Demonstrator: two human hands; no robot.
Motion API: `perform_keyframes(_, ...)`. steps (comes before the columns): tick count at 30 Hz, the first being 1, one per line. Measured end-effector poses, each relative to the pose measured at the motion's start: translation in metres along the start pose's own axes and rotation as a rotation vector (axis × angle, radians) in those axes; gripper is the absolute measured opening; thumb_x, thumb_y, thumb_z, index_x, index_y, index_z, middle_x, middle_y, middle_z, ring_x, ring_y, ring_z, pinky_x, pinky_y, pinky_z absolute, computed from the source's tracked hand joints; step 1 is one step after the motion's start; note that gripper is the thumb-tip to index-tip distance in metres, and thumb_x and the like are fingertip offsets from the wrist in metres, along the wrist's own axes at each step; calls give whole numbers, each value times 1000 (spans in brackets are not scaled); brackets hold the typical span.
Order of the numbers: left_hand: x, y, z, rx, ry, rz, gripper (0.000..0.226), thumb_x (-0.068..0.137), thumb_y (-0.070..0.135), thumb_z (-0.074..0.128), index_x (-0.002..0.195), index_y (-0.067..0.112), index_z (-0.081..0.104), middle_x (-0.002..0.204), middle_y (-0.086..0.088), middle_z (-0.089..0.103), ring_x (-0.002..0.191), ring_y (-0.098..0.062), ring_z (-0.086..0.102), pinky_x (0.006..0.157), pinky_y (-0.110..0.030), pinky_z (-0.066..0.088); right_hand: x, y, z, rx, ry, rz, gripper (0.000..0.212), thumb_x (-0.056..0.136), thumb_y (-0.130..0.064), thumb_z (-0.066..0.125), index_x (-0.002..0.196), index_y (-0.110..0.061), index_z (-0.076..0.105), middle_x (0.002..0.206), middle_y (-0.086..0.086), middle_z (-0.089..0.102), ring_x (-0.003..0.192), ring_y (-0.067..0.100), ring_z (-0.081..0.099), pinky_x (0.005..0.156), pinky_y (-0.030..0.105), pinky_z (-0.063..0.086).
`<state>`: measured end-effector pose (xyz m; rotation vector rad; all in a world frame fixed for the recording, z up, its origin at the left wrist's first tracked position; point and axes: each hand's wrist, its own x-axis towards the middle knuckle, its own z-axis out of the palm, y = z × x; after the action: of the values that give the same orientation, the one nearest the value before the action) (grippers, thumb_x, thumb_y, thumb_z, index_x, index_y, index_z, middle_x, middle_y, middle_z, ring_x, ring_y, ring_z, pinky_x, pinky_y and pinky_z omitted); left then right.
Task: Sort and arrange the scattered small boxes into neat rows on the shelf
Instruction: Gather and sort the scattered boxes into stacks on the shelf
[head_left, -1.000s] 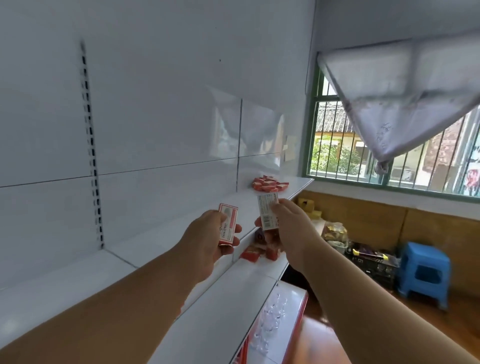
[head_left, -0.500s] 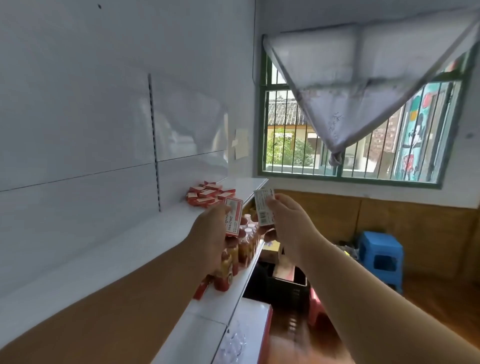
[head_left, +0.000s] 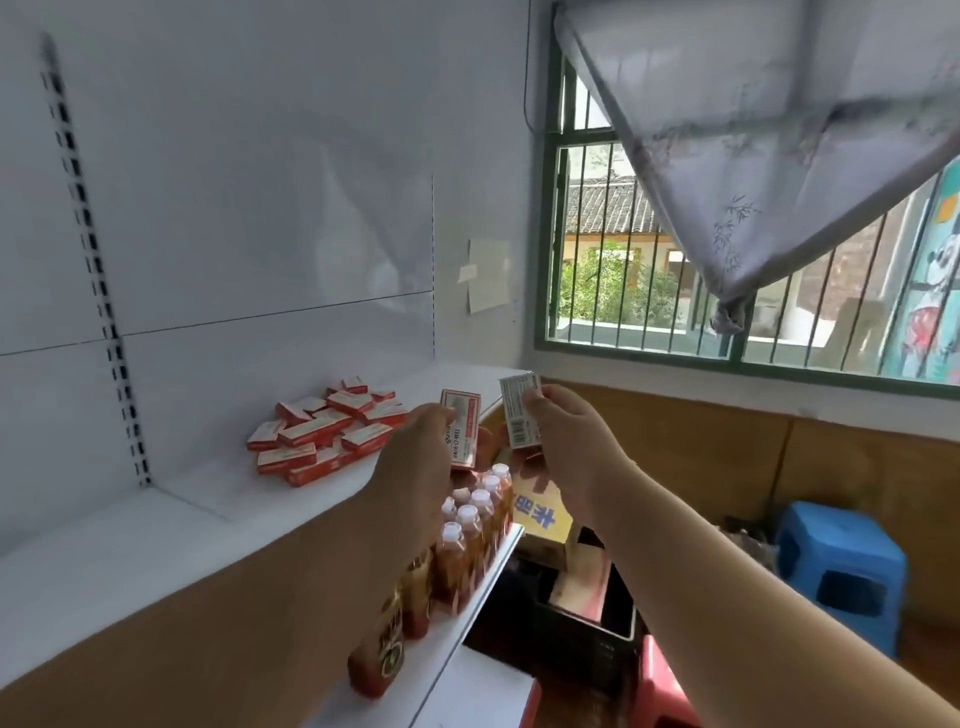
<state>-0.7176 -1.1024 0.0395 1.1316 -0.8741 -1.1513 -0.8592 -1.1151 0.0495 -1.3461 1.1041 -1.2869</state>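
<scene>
A loose heap of small red-and-white boxes (head_left: 327, 428) lies on the white shelf (head_left: 156, 530) near its far end. My left hand (head_left: 415, 457) holds one red-and-white box (head_left: 464, 434) upright, just right of the heap and over the shelf's front edge. My right hand (head_left: 569, 441) pinches a second small box (head_left: 519, 415) with its barcode side toward me, beside the first. The two held boxes stand apart by a small gap.
On the lower shelf (head_left: 467, 618) stands a row of brown drink bottles (head_left: 467, 540) with white caps. Beyond it are a cardboard carton (head_left: 540, 514), a dark crate (head_left: 582, 639), a blue stool (head_left: 841, 571) and a barred window (head_left: 675, 270) with a curtain.
My view has swung right along the shelf and closer to the heap of boxes. Both hands still hold their boxes and have come nearer to the heap.
</scene>
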Motion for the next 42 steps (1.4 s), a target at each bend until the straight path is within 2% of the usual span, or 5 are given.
perform_keyframes(4,88,-9,10,103,36,68,18,96,26,47,101,17,61,100,-13,72,80,-28,69,83,-48,56,88,20,-1,21,-39,46,25,104,-28,41,116,-13,58,85,10,61,64,19,56,35,16,38)
perform_keyframes(14,274,2,29,262,232,86,24,103,26,39,114,19,60,98,-10,63,83,-24,69,65,-34,55,309,47,20,-186,-175,9,24,103,-28,43,104,-12,61,80,9,63,64,20,61,66,35,51)
perform_keyframes(21,342,-6,14,616,507,122,15,96,27,54,97,27,69,90,-2,70,85,-20,67,66,-31,52,438,99,69,-260,-477,-93,24,98,-26,50,89,-9,64,69,10,65,58,21,52,52,32,39)
perform_keyframes(35,413,-43,14,1209,990,-74,21,83,36,69,100,26,62,96,7,67,86,-15,63,70,-32,53,538,129,143,-729,-1016,-315,15,86,-9,54,91,-2,67,78,17,73,68,32,72,61,40,57)
perform_keyframes(42,412,-42,8,1432,1053,-170,23,85,48,66,96,28,64,95,4,62,74,-16,53,64,-27,39,540,134,163,-955,-1004,-529,25,86,-22,57,66,-9,51,59,3,50,51,17,44,44,23,29)
